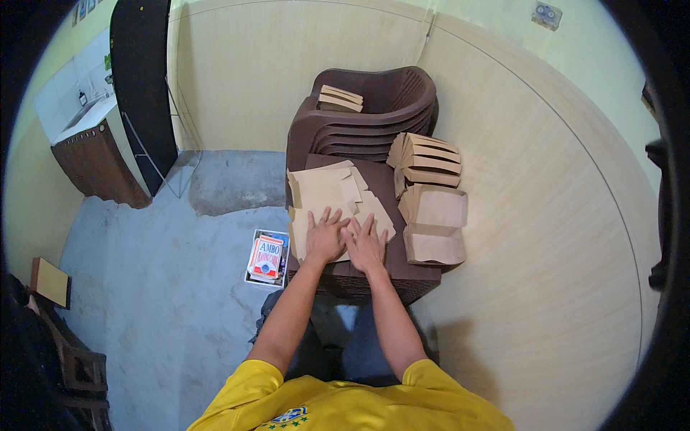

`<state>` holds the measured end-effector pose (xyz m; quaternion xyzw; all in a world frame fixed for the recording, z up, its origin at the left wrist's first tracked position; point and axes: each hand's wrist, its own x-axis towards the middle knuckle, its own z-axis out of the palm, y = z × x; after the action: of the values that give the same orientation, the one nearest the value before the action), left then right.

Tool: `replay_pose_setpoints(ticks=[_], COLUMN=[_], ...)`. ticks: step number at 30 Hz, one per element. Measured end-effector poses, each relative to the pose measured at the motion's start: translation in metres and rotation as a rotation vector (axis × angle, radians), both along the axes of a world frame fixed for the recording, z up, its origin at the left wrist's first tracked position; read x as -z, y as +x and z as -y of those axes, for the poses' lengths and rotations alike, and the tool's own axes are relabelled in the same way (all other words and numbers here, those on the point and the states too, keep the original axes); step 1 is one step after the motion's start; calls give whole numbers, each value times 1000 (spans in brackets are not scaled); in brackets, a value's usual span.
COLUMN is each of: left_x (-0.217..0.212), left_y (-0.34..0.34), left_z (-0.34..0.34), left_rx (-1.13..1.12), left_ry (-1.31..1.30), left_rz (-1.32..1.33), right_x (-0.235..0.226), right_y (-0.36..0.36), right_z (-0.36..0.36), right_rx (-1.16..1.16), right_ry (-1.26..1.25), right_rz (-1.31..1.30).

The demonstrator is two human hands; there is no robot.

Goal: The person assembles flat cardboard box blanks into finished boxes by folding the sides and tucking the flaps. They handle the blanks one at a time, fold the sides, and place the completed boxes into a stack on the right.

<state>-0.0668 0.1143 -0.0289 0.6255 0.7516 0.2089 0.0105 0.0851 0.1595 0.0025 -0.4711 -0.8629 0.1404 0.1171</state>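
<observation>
Spread over the brown woven seat of a stack of plastic chairs (pixel 374 136) lies a flat, unfolded cardboard box blank (pixel 320 188) with cut flaps. My left hand (pixel 325 237) rests palm down on it, fingers apart. Close beside it, my right hand (pixel 366 244) is also pressed flat on the cardboard, its fingers stretched out. The thumbs nearly meet. Neither hand grips anything. Whether one sheet or more lie under my hands, I cannot tell.
Right of the seat stand folded cardboard boxes (pixel 430 159) and an opened cardboard box (pixel 435 224). More folded cardboard (pixel 341 99) rests on the chair stack. A white carton of small packages (pixel 267 257) is on the floor at left. A wooden wall (pixel 532 215) curves along the right.
</observation>
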Motion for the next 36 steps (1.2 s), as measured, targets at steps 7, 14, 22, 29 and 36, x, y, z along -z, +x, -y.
replay_pose_setpoints(ticks=[7,14,22,29,36], left_x=[1,-1,-6,9,0], left_y=[0,-7,-1,10,14], left_z=[-1,0,-10,-15,-7], left_rx=[19,51,-123,-64,-61], left_ry=[-32,-21,31,12,36], left_rz=[-2,56,6,112,113], right_x=[2,-6,-4,11,31], right_y=[33,-8,60,29,23], right_z=[50,-24,5,-19,4], right_rx=[-1,114,323,405,-53], right_ry=[35,-176,-110,-153,290], right_rz=[49,-247,-305,-474,-458])
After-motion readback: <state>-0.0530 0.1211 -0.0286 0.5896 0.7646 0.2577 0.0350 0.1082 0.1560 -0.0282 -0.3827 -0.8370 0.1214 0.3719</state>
